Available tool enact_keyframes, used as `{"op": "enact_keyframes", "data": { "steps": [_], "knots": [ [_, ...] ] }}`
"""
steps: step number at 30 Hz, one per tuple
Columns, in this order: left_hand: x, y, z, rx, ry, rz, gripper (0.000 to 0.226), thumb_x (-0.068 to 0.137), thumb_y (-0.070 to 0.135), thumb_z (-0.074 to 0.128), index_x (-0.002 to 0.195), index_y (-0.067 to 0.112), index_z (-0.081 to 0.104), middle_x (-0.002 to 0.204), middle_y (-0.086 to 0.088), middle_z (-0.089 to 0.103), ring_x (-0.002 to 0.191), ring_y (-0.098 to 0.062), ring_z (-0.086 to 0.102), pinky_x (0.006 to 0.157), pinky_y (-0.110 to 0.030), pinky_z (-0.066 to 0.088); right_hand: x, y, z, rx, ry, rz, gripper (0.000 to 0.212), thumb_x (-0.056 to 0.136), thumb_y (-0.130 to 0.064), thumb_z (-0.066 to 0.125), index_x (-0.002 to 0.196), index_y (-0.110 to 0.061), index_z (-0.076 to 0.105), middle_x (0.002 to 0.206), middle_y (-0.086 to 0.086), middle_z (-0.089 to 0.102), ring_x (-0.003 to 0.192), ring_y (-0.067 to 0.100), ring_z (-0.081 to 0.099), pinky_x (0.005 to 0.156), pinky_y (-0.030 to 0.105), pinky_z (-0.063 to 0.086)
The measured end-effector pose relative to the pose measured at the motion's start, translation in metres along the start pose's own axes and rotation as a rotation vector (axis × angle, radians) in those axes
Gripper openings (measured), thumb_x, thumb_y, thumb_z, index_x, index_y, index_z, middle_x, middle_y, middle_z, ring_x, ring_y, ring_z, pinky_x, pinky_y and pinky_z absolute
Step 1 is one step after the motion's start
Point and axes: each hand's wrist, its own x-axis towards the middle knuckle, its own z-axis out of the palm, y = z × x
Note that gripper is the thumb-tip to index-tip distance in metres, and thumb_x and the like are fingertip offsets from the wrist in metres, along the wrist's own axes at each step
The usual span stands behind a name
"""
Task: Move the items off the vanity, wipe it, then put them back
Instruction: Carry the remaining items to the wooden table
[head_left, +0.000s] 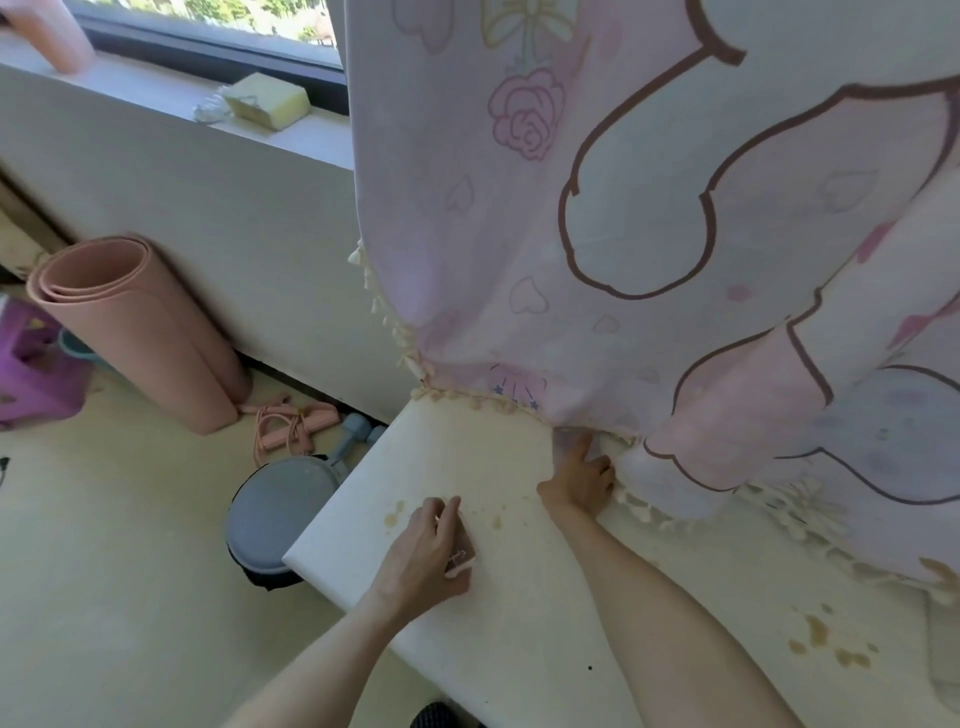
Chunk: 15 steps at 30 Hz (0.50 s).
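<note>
Stained white vanity under a drooping curtain.
Left hand pinches a small pink card; beside it, right hand grips the curtain's hem.

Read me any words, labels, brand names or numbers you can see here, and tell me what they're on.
No readable text anywhere.
curtain: only drawn roses, hearts and bows, no words.
small pink item under the left hand: any marking is too small and blurred to read.
yellow block on the windowsill: no visible label.
</note>
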Motion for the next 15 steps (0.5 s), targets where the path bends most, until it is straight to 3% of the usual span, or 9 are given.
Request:
{"op": "enact_keyframes", "data": {
  "steps": [5, 8, 12, 15],
  "knots": [
    [0.016, -0.006, -0.018, 0.066, 0.054, 0.045, 0.079, 0.050, 0.041, 0.076, 0.114, 0.004, 0.049, 0.093, -0.009, 0.061, 0.070, -0.020, 0.061, 0.051, -0.019, 0.049, -0.016, 0.002, -0.003, -0.217, 0.035, -0.066, 0.101, 0.076, -0.024, 0.071, 0.148, -0.029, 0.000, 0.132, 0.019, 0.031, 0.108, 0.035, 0.046, 0.086, 0.039, 0.044],
    [0.025, -0.008, -0.033, 0.196, 0.103, 0.081, 0.075, 0.055, 0.051, 0.061, 0.112, 0.002, 0.060, 0.086, -0.001, 0.066, 0.071, -0.014, 0.062, 0.060, -0.018, 0.052, -0.027, 0.001, -0.005, -0.248, 0.043, -0.148, 0.100, 0.079, -0.027, 0.065, 0.146, -0.038, -0.009, 0.131, 0.017, 0.029, 0.106, 0.034, 0.045, 0.087, 0.040, 0.043],
    [0.036, -0.007, -0.052, 0.163, 0.162, 0.083, 0.078, 0.063, 0.050, 0.045, 0.119, -0.004, 0.054, 0.081, -0.004, 0.060, 0.068, -0.019, 0.058, 0.055, -0.027, 0.053, -0.045, -0.003, -0.010, -0.077, 0.080, -0.180, 0.080, 0.080, -0.028, 0.057, 0.144, -0.039, 0.010, 0.124, 0.014, 0.031, 0.110, 0.031, 0.038, 0.086, 0.040, 0.039],
    [0.046, 0.003, -0.069, 0.213, 0.209, 0.113, 0.072, 0.056, 0.051, 0.051, 0.103, -0.002, 0.060, 0.072, -0.003, 0.056, 0.060, -0.020, 0.056, 0.045, -0.026, 0.046, -0.057, -0.009, -0.017, 0.011, 0.124, -0.181, 0.071, 0.083, -0.032, 0.054, 0.143, -0.035, 0.016, 0.124, 0.015, 0.036, 0.112, 0.030, 0.039, 0.087, 0.039, 0.039]
  ]
}}
